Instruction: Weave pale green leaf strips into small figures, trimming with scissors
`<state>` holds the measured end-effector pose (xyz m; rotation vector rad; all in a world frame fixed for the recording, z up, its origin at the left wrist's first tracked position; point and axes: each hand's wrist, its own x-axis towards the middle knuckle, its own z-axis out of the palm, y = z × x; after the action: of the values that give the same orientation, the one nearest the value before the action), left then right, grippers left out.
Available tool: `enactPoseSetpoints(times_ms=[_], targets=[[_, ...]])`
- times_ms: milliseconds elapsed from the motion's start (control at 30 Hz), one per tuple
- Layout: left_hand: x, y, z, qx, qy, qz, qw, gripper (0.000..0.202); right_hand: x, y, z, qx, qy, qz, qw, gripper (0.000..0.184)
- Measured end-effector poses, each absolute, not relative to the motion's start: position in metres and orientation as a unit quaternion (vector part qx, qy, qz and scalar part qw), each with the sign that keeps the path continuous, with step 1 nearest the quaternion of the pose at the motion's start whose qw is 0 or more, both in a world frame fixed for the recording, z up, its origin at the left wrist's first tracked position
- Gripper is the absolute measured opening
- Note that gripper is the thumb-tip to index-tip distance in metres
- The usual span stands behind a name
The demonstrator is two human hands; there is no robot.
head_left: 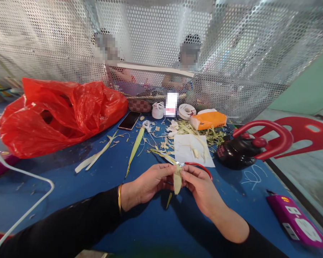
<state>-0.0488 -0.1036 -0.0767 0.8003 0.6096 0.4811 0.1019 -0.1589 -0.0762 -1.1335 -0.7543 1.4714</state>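
Note:
Both my hands meet over the near middle of the blue table, pinching a pale green strip of dried leaf or husk [177, 182] between them. My left hand [150, 183], with a gold bangle at its wrist, grips the strip from the left. From the right, my right hand [200, 186] holds it between thumb and fingers. Just beyond my fingers lie red-handled scissors [201, 165], partly hidden by the right hand. A white paper sheet [190, 148] with leaf pieces on it is behind them. Left of it lies a long green leaf [136, 147] near white thread [148, 125].
A red plastic bag [70, 107] fills the back left. A phone [129, 120], thread ball [158, 110], ribbon roll [186, 111] and orange tissue pack [209, 120] line the back. At right stand a dark kettle [235, 154] and purple box [296, 218]. Two people sit behind the perforated screen.

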Motion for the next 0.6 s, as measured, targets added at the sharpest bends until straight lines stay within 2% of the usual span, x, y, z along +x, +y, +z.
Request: enactPoseSetpoints(times_ms=[233, 600], targets=[[-0.0463, -0.1067, -0.0749, 0.411, 0.321, 0.258, 0.814, 0.031, 0.1018, -0.1599, -0.0783, -0.485, -0.34, 0.605, 0.532, 0.027], [-0.0475, -0.1031, -0.0741, 0.38, 0.302, 0.231, 0.843, 0.032, 0.104, -0.1579, -0.0789, -0.435, -0.288, 0.658, 0.542, 0.02]])
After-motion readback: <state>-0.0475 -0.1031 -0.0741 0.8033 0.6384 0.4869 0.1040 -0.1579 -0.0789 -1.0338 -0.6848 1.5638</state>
